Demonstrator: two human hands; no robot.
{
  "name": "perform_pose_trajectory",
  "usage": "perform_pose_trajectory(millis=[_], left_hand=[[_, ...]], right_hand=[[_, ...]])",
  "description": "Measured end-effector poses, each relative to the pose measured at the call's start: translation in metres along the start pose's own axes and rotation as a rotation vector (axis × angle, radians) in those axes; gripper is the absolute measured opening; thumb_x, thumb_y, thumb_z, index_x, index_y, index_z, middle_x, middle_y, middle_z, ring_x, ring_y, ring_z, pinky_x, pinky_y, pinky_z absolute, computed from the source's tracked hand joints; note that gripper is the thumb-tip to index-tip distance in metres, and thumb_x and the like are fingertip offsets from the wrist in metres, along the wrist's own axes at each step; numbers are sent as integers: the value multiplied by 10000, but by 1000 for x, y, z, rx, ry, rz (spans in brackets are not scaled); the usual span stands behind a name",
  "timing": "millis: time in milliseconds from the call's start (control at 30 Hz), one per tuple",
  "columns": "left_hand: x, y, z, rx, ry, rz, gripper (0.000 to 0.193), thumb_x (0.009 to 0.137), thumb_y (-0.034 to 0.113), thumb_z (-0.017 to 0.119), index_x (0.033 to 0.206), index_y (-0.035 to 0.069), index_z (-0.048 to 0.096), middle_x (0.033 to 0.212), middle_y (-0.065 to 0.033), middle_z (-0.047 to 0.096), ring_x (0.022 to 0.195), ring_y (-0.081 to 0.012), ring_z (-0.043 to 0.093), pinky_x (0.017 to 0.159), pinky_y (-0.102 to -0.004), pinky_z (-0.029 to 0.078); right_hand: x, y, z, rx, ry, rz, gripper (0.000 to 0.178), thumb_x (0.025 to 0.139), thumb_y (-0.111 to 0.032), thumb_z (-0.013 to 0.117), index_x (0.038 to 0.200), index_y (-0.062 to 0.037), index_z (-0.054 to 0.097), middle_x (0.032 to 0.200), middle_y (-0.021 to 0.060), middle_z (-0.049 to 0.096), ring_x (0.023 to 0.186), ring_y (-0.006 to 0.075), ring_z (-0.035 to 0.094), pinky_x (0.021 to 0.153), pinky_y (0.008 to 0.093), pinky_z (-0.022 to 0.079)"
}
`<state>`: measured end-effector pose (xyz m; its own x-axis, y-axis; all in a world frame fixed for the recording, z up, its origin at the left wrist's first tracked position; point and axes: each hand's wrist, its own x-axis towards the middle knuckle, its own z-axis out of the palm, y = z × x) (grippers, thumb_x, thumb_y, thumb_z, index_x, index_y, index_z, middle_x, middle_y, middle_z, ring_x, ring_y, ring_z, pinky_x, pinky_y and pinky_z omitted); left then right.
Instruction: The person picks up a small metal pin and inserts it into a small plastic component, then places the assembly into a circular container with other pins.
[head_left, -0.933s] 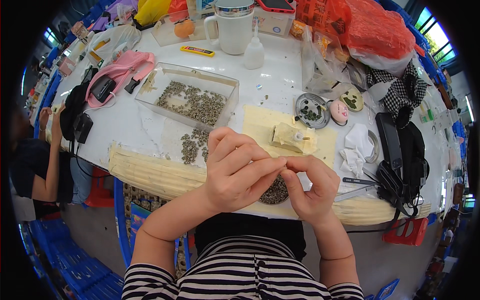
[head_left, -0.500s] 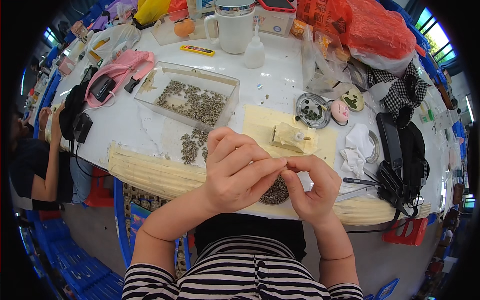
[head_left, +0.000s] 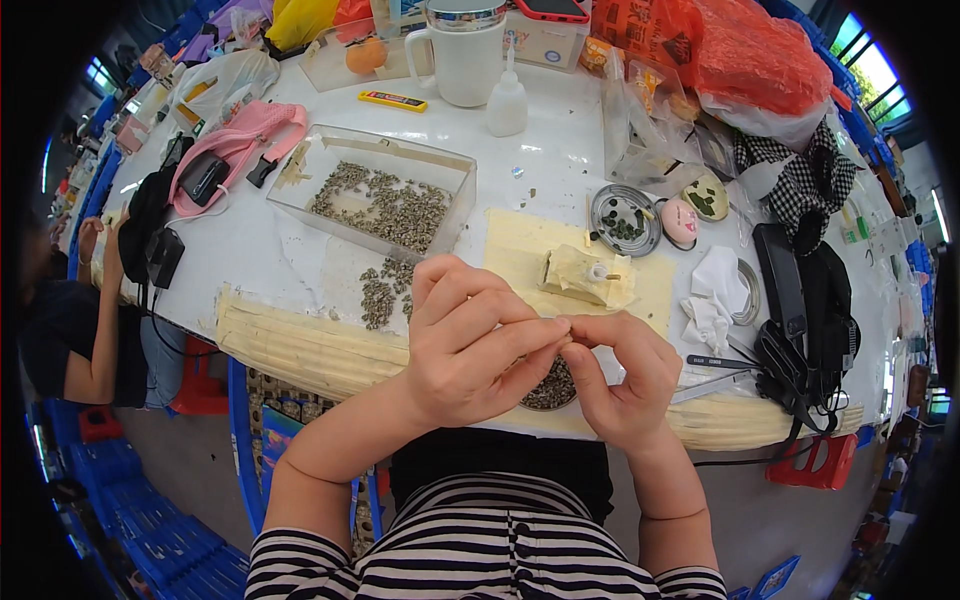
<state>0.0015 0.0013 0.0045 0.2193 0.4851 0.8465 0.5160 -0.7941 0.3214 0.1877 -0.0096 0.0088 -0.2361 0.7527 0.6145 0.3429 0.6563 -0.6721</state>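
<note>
Both forearms come up from below the desk's point(head_left: 560, 150) front edge, elbows bent outward, and the hands meet just above that edge, near its middle. The left hand point(head_left: 470, 345) has its fingers curled, forefinger and thumb reaching right; the right hand point(head_left: 632, 370) points its forefinger and thumb left, so the fingertips of both press together. Whether they pinch a small piece cannot be told; the fingers hide it. Small grey parts point(head_left: 550, 386) fill a round dish point(head_left: 549, 409) at the front edge, below the fingertips and between the hands. Left of centre, a clear rectangular box point(head_left: 462, 203) holds more such parts in a scattered layer, with a loose heap point(head_left: 377, 301) just outside its front side. Toward the right edge, a round tin point(head_left: 656, 230) and a pale round lid point(head_left: 714, 187) each contain dark pieces.
</note>
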Motion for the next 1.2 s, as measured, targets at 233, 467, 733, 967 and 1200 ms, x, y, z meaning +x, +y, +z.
perform_pose_trajectory(millis=[233, 467, 733, 967, 1200], left_hand=[[0, 0, 0, -3, 2, 1, 297, 634, 43, 822, 914, 120, 759, 799, 33, 617, 771, -181, 555, 729, -352, 364], [-1, -1, 1, -4, 13, 4, 297, 628, 42, 822, 907, 120, 754, 796, 31, 614, 771, -183, 558, 730, -351, 362], [-1, 0, 1, -7, 14, 3, 298, 630, 41, 823, 909, 120, 754, 799, 32, 618, 770, -182, 558, 731, -350, 364], [-1, 0, 0, -4, 8, -3, 288, 641, 50, 822, 912, 119, 758, 798, 36, 622, 769, -179, 556, 733, -348, 369], [-1, 0, 0, -5, 5, -2, 284, 646, 60, 829, 915, 118, 759, 800, 37, 624, 768, -179, 556, 735, -348, 371]], right_hand=[[0, 0, 0, -8, -11, -15, 164, 822, -24, 779, 976, -12, 727, 788, 81, 704, 660, 205, 664, 601, 294, 519], [1, 0, 0, -13, -14, -22, 165, 826, -33, 775, 984, -16, 731, 784, 78, 702, 657, 205, 659, 593, 295, 516], [1, 1, 0, -22, -4, -36, 165, 819, -39, 784, 975, -17, 737, 786, 76, 704, 643, 200, 647, 578, 291, 507], [0, 1, 0, -33, -3, -41, 153, 818, -46, 788, 960, -16, 739, 784, 80, 703, 640, 203, 644, 572, 296, 504], [0, 1, 0, -33, -10, -39, 140, 824, -52, 781, 952, -18, 735, 774, 79, 697, 634, 206, 638, 570, 302, 501]])
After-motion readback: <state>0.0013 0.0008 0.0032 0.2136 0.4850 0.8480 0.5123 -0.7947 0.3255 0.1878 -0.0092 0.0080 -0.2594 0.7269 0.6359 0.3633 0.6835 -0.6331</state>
